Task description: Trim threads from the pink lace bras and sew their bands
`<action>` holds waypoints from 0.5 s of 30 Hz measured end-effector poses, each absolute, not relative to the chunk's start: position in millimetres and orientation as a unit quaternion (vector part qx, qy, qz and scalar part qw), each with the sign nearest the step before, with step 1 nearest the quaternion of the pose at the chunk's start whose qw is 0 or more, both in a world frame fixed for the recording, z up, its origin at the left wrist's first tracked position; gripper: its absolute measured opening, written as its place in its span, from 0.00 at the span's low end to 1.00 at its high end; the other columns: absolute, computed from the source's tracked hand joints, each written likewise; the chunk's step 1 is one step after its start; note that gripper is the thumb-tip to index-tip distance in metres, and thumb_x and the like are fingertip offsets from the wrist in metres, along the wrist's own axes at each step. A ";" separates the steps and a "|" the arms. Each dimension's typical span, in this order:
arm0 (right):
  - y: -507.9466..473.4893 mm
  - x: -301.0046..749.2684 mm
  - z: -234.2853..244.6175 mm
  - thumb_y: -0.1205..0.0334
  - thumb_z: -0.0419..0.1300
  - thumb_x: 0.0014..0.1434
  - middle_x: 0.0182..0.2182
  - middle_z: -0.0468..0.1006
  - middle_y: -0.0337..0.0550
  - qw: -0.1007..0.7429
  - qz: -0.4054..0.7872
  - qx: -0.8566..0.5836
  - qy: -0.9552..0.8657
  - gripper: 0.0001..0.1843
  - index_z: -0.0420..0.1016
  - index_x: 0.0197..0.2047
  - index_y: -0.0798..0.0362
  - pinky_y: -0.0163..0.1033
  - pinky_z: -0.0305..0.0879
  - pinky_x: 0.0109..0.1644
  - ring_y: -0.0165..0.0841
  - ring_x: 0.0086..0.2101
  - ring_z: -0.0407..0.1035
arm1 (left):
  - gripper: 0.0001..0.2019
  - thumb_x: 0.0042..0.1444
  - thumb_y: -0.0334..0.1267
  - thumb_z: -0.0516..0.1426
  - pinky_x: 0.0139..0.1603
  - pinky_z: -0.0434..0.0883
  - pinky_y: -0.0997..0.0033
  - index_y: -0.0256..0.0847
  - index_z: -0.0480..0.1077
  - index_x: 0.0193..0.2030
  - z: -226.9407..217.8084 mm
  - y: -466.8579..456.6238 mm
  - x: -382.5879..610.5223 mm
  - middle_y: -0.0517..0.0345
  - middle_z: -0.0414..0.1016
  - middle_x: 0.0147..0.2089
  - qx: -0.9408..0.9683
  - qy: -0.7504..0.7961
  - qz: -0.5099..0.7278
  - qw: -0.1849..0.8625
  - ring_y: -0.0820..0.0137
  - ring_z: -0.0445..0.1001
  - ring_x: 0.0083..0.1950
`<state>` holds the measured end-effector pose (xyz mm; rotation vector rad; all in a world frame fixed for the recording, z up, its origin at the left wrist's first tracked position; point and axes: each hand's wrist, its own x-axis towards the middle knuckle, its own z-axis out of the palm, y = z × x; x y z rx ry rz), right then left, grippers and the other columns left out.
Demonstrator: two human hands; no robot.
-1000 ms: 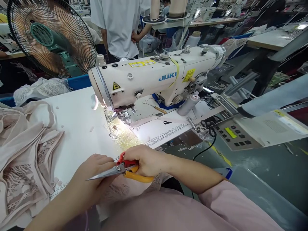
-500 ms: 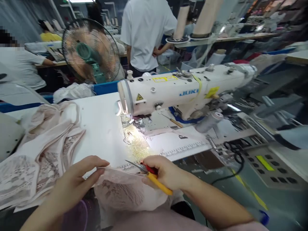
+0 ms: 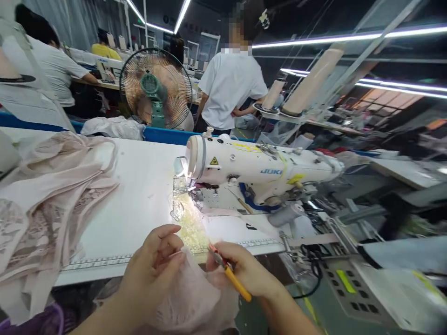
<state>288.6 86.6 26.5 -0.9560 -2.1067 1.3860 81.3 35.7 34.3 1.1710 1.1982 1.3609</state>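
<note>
My left hand pinches the edge of a pale pink lace garment, which hangs down in front of me below the table's edge. To the right, my right hand is closed around a pair of small scissors with yellow and red handles, close to the cloth. The blades are mostly hidden by the fingers and cloth. Beyond both hands stands a white sewing machine, its lamp lighting the needle area. A yellowish patch lies on the table between the hands and the needle.
Similar pale pink garments are heaped at the left of the white table. A thread cone and a wooden-handled tool lie by the machine. A fan and a person in a white shirt stand behind.
My view has tilted up and shifted. My left hand has come closer to the right one, bunching the garment. The scissors have turned, their blades no longer pointing left in plain view.
</note>
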 end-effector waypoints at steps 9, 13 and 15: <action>106.7 270.8 60.5 0.54 0.70 0.41 0.21 0.63 0.33 0.253 0.642 -0.303 -0.657 0.19 0.67 0.27 0.56 0.30 0.54 0.24 0.22 0.21 0.55 | 0.15 0.55 0.38 0.53 0.31 0.68 0.78 0.50 0.60 0.50 46.6 43.5 105.2 0.65 0.70 0.32 0.549 0.484 0.485 0.478 0.74 0.71 0.32; 106.9 264.7 54.6 0.55 0.70 0.40 0.19 0.59 0.30 0.265 0.669 -0.312 -0.620 0.20 0.64 0.26 0.55 0.29 0.50 0.21 0.21 0.18 0.51 | 0.14 0.54 0.40 0.53 0.33 0.70 0.76 0.48 0.62 0.48 40.4 48.2 99.0 0.62 0.70 0.32 0.559 0.495 0.464 0.478 0.71 0.72 0.35; 103.7 261.3 51.1 0.55 0.70 0.41 0.20 0.59 0.30 0.297 0.666 -0.325 -0.602 0.19 0.64 0.25 0.55 0.30 0.50 0.21 0.21 0.19 0.52 | 0.14 0.52 0.43 0.55 0.36 0.71 0.72 0.46 0.65 0.46 33.0 50.8 93.9 0.58 0.72 0.36 0.588 0.518 0.423 0.455 0.67 0.73 0.39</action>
